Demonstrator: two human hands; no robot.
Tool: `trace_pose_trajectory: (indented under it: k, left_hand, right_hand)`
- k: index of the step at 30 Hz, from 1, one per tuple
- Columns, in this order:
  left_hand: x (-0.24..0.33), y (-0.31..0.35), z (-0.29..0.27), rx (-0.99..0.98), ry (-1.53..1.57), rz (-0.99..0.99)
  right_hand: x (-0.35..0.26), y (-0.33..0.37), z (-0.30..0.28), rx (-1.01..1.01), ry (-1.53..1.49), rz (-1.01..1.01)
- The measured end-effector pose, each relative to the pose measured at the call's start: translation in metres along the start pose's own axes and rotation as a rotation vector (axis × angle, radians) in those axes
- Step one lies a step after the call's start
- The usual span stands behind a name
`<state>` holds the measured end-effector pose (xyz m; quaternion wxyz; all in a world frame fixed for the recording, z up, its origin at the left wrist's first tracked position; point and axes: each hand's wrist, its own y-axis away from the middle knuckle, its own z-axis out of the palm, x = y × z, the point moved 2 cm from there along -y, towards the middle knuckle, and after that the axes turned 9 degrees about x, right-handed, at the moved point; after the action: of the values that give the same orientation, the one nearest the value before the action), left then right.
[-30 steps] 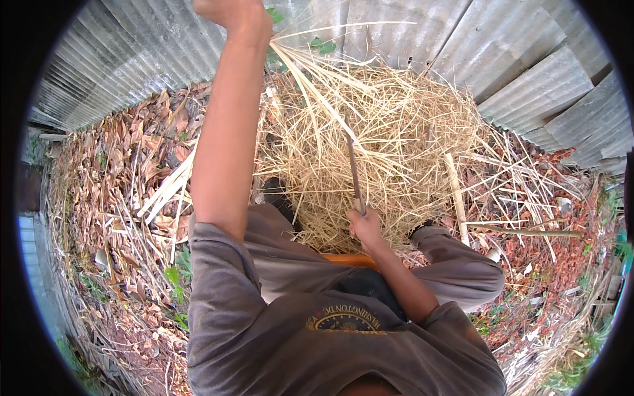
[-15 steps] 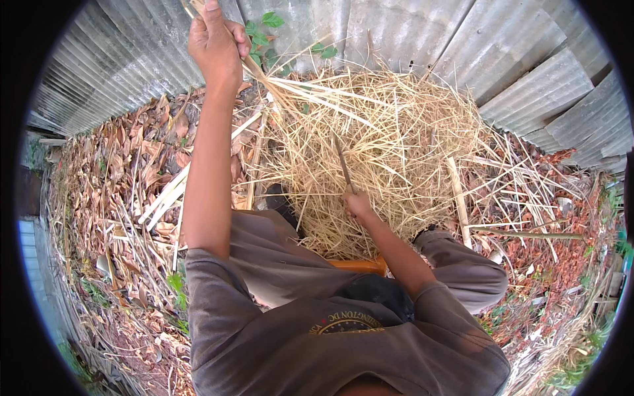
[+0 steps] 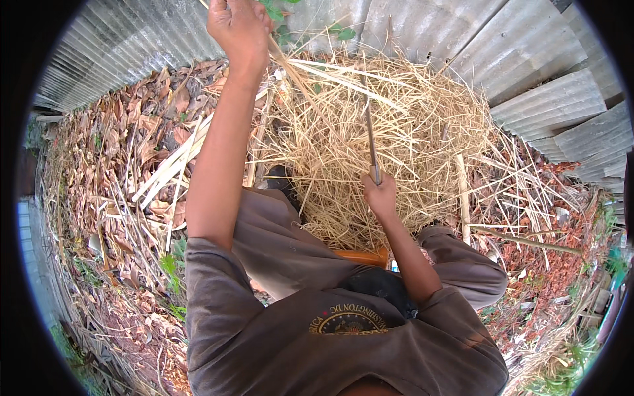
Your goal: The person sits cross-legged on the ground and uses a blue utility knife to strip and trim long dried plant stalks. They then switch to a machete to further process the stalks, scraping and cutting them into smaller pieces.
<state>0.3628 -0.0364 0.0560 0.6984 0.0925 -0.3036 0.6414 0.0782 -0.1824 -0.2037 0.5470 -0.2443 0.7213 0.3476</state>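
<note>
My left hand (image 3: pixel 239 30) is raised at the top, its fingers closed round the upper end of a bundle of pale, thin bamboo-like strips (image 3: pixel 285 61). The strips slant down to the right and fan out over a heap of straw-coloured shavings (image 3: pixel 422 125) between my feet. My right hand (image 3: pixel 381 195) is closed on the handle of a long, narrow knife (image 3: pixel 370 129). Its dark blade points away from me over the heap, its tip close to the fanned strips; whether they touch I cannot tell.
Corrugated metal sheets (image 3: pixel 422 30) wall off the far side. Dry brown leaves (image 3: pixel 145 125) and loose pale strips (image 3: pixel 178 162) cover the ground at left. A pale pole (image 3: pixel 463 195) and a thin branch (image 3: pixel 528 239) lie at right. Something orange (image 3: pixel 360 257) shows under me.
My right hand has moved up and slightly right, swinging the knife blade farther away from me. My left hand has shifted a little up and right with the strips.
</note>
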Motion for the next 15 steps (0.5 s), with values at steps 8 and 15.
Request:
trace_pose_trajectory:
  k: [8, 15]
  left_hand:
    - [-0.004, -0.001, 0.021, 0.331, -0.863, 0.565]
    - [-0.009, -0.004, 0.009, 0.326, -0.869, 0.650]
  right_hand:
    - [0.094, 0.004, -0.003, -0.147, 0.365, 0.298]
    - [-0.063, -0.004, -0.024, -0.211, -0.494, 0.679]
